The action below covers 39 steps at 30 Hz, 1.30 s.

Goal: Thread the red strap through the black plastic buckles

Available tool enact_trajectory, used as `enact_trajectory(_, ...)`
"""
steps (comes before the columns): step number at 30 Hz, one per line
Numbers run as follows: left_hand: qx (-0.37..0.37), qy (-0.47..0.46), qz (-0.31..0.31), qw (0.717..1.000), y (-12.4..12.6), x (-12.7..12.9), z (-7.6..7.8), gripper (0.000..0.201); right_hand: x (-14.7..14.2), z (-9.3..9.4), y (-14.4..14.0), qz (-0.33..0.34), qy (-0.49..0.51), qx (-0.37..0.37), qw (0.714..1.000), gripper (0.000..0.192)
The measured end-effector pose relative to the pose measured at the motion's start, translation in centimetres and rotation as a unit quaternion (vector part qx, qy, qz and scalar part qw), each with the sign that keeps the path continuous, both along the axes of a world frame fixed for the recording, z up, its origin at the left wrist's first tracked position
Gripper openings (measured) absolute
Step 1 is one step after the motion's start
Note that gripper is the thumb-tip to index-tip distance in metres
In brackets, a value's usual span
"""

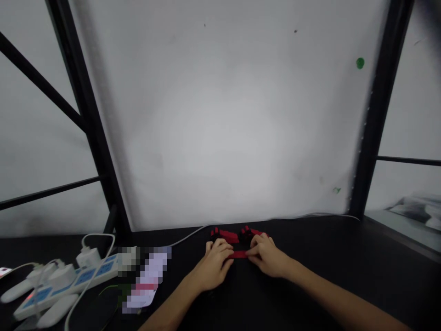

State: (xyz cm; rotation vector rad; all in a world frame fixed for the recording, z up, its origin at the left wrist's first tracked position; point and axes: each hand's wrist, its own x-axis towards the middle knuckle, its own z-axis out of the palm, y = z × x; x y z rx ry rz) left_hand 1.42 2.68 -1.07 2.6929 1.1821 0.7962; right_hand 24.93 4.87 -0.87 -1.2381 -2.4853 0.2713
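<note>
A flat red strap [238, 254] lies stretched sideways on the black tabletop between my two hands. My left hand [214, 266] is closed, its thumb and fingers pinching the strap's left end. At the right end, my right hand [270, 256] grips it the same way. Just behind the strap are two red-and-black bundles that look like rolled straps: the left bundle [223, 235] sits beyond my left fingertips, and the right bundle [246, 233] is partly covered by my right hand. What lies under my fingers is hidden.
To the left, a white power strip [99, 271] holds several plugs and cables, beside a blurred-out phone-like screen [148, 282]. A thin cable [189, 236] runs along the back of the black table [310, 257]. Black metal posts [382, 105] frame a white panel [220, 115] behind.
</note>
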Motion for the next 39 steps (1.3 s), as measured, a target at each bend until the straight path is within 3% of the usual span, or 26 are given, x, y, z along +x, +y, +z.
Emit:
enact_trajectory(3, -0.039, 0.016, -0.002, 0.999, -0.4, 0.9, -0.4, 0.026, -0.8, -0.5, -1.1, 0.064, 0.025, -0.027, 0.997, 0.029)
enact_trajectory(6, -0.065, 0.028, 0.016, 0.997, -0.7, 1.5, -0.6, 0.033, -1.0, 0.2, -1.9, 0.085, 0.049, -0.055, 0.994, 0.031)
enact_trajectory(10, -0.094, 0.020, 0.053, 0.994, -0.6, 2.2, -0.8, 0.036, 2.3, 1.7, -3.1, 0.039, 0.048, -0.098, 0.993, 0.030)
enact_trajectory(14, -0.132, -0.018, 0.068, 0.989, -0.2, 2.8, -0.9, 0.022, 7.1, 2.5, -4.4, -0.011, 0.031, -0.140, 0.990, 0.040)
enact_trajectory(16, -0.149, -0.035, 0.075, 0.985, -0.1, 3.1, -1.0, 0.014, 8.4, 2.5, -5.0, -0.019, 0.027, -0.170, 0.985, 0.035)
enact_trajectory(19, -0.172, -0.063, 0.086, 0.979, -0.1, 3.0, -0.8, 0.011, 8.8, 2.0, -5.5, -0.020, 0.033, -0.202, 0.979, 0.024)
enact_trajectory(24, -0.216, -0.114, 0.053, 0.968, -0.1, 1.7, 0.2, 0.008, 7.4, 1.0, -4.6, -0.011, 0.094, -0.246, 0.965, 0.028)
enact_trajectory(28, -0.256, -0.177, -0.002, 0.950, 0.0, -0.1, 1.7, 0.015, 4.6, 1.5, -2.0, 0.038, 0.295, -0.286, 0.911, 0.025)
enact_trajectory(31, -0.274, -0.228, -0.013, 0.934, 0.1, -1.1, 2.3, 0.021, 1.7, 1.9, 0.0, 0.050, 0.444, -0.316, 0.837, 0.034)
enact_trajectory(34, -0.287, -0.264, -0.025, 0.921, 0.1, -1.5, 2.5, 0.022, -0.7, 1.4, 1.1, 0.078, 0.515, -0.364, 0.773, 0.035)
enact_trajectory(37, -0.298, -0.284, -0.030, 0.911, 0.1, -1.4, 2.4, 0.020, -1.6, 0.3, 1.1, 0.098, 0.527, -0.374, 0.757, 0.033)
enact_trajectory(39, -0.306, -0.292, -0.032, 0.906, 0.0, -1.2, 2.2, 0.020, -1.6, -0.4, 0.8, 0.099, 0.515, -0.365, 0.769, 0.031)
